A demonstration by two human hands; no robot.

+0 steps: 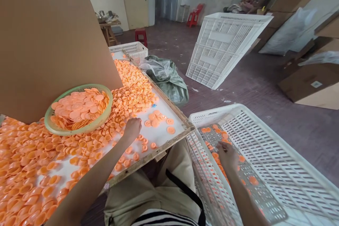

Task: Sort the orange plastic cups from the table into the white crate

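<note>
My left hand [132,129] is over the white table at the edge of a heap of small orange plastic cups [136,86]. Its fingers are curled closed, and whatever may be in them is hidden. Just right of it lie several flat orange discs [156,118]. My right hand [228,153] reaches down into a white plastic crate [265,130], where orange pieces [253,180] are scattered over the bottom. Those fingers are bent together too, and their contents do not show. A green-rimmed basket [79,131], filled with orange discs, rests on the heap at left.
A wooden strip [169,144] edges the table. Behind the basket stands a large cardboard sheet [53,42]. Beyond the table lie a green sack [169,81] and a tilted stack of white crates [225,49]. Cardboard boxes [312,77] are at right, a red stool [141,36] farther back.
</note>
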